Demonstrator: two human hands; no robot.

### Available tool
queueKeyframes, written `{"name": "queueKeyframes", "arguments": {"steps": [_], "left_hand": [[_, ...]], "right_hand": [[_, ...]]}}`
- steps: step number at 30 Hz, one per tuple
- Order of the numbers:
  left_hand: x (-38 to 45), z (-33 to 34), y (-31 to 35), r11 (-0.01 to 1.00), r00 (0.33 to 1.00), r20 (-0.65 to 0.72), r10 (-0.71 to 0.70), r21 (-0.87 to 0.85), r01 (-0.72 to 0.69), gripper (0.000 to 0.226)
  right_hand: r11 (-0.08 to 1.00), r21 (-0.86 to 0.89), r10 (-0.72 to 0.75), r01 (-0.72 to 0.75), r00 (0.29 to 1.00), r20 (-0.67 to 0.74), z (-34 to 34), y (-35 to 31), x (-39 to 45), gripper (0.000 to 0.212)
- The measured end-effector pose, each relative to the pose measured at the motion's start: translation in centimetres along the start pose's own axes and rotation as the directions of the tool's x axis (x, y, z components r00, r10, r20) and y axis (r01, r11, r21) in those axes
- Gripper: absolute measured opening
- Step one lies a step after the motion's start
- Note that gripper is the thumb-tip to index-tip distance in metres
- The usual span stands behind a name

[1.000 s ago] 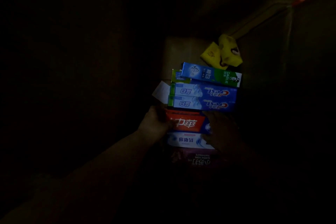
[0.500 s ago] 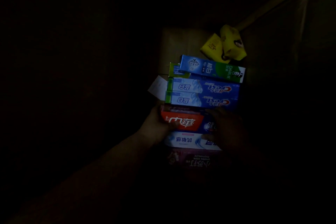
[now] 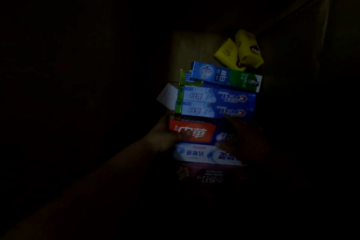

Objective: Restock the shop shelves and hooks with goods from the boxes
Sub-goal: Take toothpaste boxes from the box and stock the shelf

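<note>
Very dark in here. The left forearm reaches up from the lower left, and the left hand (image 3: pixel 165 136) wraps the left end of the red and blue toothpaste box (image 3: pixel 202 132), thumb lying across its red face — a firm grip, grasping that box. The right hand (image 3: pixel 245 138) sits at the box's right end, fingers over the blue part; it looks to be grasping too, though shadow hides most of it. That box lies in a row of toothpaste boxes inside a cardboard box (image 3: pixel 187 50): two blue Crest boxes (image 3: pixel 216 103) just beyond, a white box (image 3: pixel 204 155) nearer. Yellow packets (image 3: pixel 239 50) sit at the far end.
</note>
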State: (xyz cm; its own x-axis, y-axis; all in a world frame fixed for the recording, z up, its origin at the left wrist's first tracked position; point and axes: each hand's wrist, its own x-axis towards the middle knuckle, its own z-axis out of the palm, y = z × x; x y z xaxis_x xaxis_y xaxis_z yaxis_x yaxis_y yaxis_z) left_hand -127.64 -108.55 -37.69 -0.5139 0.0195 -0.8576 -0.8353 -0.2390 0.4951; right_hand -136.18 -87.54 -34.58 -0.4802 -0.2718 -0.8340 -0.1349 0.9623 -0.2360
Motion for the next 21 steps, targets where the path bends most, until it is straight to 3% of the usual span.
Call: {"name": "queueKeyframes", "arguments": {"steps": [4,7,9,12,17,18,21], "left_hand": [[0.1,-0.4,0.4,1.0,1.0,-0.005,-0.026,0.018,0.026,0.051],[-0.1,-0.5,1.2,0.997,0.996,0.043,-0.08,-0.004,0.08,0.037],[-0.7,-0.4,1.9,0.995,0.994,0.051,-0.091,-0.033,0.093,0.028],[-1.8,-0.4,2.9,0.998,0.997,0.052,-0.055,-0.017,0.056,0.04],[-5.0,0.1,3.2,0.999,0.999,-0.047,-0.027,-0.038,0.025,0.036],[-6.0,0.2,3.3,0.999,0.997,-0.073,-0.02,-0.046,0.017,0.041],[-9.1,-0.6,3.3,0.999,0.994,-0.107,-0.021,-0.047,0.016,0.086]], "right_hand": [[0.966,0.187,0.224,-0.177,0.936,-0.271,0.8,-0.2,-0.6,0.061],[0.953,0.258,0.225,-0.159,0.941,-0.252,1.3,-0.5,-0.3,0.052],[0.907,0.394,0.268,-0.146,0.924,-0.272,1.2,-0.6,-0.2,0.047],[0.827,0.537,0.389,-0.165,0.859,-0.334,1.0,-0.3,-0.4,0.045],[0.654,0.714,0.554,-0.25,0.801,-0.227,0.4,-1.2,-2.2,0.046],[0.635,0.727,0.568,-0.262,0.796,-0.209,0.1,-1.5,-3.0,0.046],[0.538,0.802,0.566,-0.26,0.816,-0.115,-0.9,-2.3,-5.6,0.044]]}}
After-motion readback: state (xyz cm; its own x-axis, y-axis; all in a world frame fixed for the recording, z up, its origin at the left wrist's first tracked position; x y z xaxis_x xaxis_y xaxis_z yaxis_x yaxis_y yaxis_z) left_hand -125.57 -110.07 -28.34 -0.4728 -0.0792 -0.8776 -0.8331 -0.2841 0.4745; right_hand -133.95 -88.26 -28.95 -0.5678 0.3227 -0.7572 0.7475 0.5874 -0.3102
